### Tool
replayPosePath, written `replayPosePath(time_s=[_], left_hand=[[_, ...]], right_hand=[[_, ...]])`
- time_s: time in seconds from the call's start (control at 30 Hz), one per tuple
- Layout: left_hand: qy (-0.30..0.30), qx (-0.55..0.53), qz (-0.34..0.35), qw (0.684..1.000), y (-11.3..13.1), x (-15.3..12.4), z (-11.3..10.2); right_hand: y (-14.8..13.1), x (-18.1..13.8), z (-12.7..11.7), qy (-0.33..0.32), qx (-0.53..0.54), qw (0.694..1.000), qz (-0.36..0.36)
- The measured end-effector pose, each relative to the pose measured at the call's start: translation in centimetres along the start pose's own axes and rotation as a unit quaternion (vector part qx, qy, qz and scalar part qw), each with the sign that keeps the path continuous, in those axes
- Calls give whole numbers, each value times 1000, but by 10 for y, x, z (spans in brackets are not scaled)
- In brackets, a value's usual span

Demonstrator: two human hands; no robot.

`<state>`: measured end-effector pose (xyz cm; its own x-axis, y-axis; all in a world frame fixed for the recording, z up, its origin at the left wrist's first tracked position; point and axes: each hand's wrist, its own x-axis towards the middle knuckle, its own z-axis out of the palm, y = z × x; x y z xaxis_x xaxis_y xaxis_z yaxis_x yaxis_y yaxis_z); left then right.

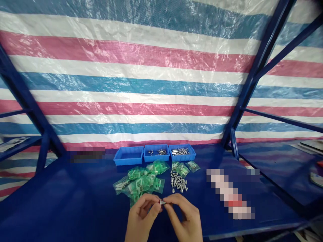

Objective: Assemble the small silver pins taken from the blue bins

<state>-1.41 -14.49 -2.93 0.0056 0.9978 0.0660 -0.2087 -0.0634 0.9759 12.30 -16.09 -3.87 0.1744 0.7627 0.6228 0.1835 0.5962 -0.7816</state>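
- Silver metal fastener (pixel 162 202), very small in view, is held between the two hands near the shelf's front edge, at about the middle of that edge.
- Its long axis appears to run roughly crosswise between the hands; the exact line cannot be told at this size.
- Neither hand is clearly nearer: the fastener is touched from both sides.
- Left hand (pixel 141 214) is closed to a pinch, fingers curled, with the fingertips on the fastener's left end.
- Right hand (pixel 183 215) is likewise closed to a pinch, its fingertips on the right end; the two hands nearly meet.
- Green-tinted plastic bags (pixel 138 181) are piled just ahead of the left hand, toward the shelf's centre.
- Loose heap of silver screws (pixel 178 180) is placed ahead of the right hand, beside the pile.
- Two or three further bags (pixel 185 167) are laid just behind that heap.
- Three blue plastic trays (pixel 154 153) are ranged in a row along the far edge; silver parts are seen in the middle and right trays.
- Blue steel shelf (pixel 75 196) carries all of these; striped tarpaulin (pixel 126 84) is hung behind.
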Motion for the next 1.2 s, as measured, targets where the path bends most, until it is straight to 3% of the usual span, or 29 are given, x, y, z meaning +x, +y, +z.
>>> replayPosePath(time_s=[0.2, 0.43, 0.53, 0.67, 0.73, 0.83, 1.0, 1.1, 1.2], left_hand=[[-2, -5, -19, 1000, -3, -9, 3], [27, 77, 63, 995, -3, -6, 8], [18, 126, 121, 985, -2, -5, 9], [-18, 200, 155, 967, 0, 1, 8], [-25, 240, 188, 952, 5, 16, 9], [-36, 314, 257, 913, 19, 65, 15], [-40, 398, 247, 883, 38, 160, 23], [-80, 458, 219, 858, 32, 161, 24], [-128, 505, 189, 832, 11, 119, 26]], right_hand=[[-6, 0, 2, 25, 14, 997, 68], [-2, -4, 12, 25, 124, 974, 190], [2, -9, 23, 30, 216, 943, 253], [13, -13, 31, 8, 399, 854, 334], [19, -15, 29, -14, 438, 829, 348], [28, -17, 22, -18, 430, 832, 349], [34, -22, 15, 0, 381, 861, 338], [37, -24, 8, 45, 293, 906, 303], [44, -23, -6, 118, 172, 942, 262]])
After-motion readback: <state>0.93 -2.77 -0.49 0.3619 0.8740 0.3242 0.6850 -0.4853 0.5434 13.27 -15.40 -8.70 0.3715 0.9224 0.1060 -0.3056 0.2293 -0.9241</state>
